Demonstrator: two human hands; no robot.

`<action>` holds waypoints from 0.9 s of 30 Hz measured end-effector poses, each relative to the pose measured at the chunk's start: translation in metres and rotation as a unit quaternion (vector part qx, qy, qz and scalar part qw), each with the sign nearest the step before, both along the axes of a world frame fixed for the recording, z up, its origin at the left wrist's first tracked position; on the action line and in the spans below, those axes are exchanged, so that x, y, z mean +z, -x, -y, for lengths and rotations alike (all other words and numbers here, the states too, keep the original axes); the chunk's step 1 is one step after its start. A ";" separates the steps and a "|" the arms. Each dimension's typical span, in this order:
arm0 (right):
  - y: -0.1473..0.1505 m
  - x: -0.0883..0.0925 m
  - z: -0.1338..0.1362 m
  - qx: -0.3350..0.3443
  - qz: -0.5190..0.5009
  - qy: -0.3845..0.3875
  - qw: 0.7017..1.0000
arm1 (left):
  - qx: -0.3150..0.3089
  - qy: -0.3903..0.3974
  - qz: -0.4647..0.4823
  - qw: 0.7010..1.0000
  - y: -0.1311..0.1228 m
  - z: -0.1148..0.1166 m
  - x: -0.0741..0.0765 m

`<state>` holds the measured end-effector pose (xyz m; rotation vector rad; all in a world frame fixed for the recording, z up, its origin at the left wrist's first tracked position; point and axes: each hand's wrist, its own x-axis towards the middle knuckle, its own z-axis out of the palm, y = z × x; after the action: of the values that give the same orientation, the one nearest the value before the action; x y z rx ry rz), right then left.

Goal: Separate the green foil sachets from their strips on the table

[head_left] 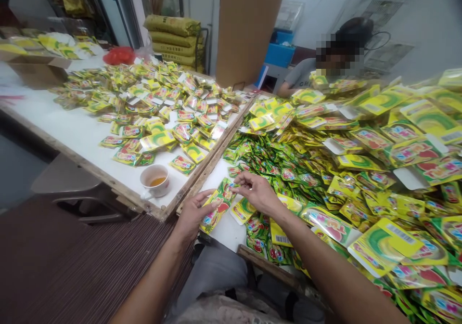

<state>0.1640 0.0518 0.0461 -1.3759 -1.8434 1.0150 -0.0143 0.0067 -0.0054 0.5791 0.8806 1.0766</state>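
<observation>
My left hand (191,214) is closed around a small yellow fruit-printed carton (213,217), with the thumb on its printed face. A green sachet (226,187) is at the carton's far end, and it looks partly inside. The fingers of my right hand (257,194) pinch the sachet's edge. Under the right hand lies another yellow carton (242,210) on the white tabletop. Beyond it spreads a heap of loose green sachets (274,162).
Unfilled-looking flat cartons (386,242) pile high on the right. Many cartons (155,102) cover the left table, where a cup of amber liquid (154,180) stands near the corner. A wooden edge strip (216,153) divides the tables. A person (306,76) sits behind the pile.
</observation>
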 end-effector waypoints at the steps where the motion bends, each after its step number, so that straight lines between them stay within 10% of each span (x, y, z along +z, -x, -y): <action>1: 0.000 -0.001 0.002 -0.015 0.001 -0.003 1.000 | 0.007 0.003 0.006 1.000 -0.001 0.000 0.001; 13: 0.004 -0.002 0.018 -0.026 0.058 -0.134 0.989 | 0.012 0.000 -0.012 1.000 -0.008 0.001 0.011; 27: -0.001 -0.008 0.023 0.045 -0.048 0.121 0.990 | -0.022 -0.021 -0.036 0.999 -0.019 -0.002 0.004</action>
<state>0.1647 0.0285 0.0378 -1.3625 -1.7703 1.3655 0.0045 0.0083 -0.0011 0.6720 0.9059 1.0417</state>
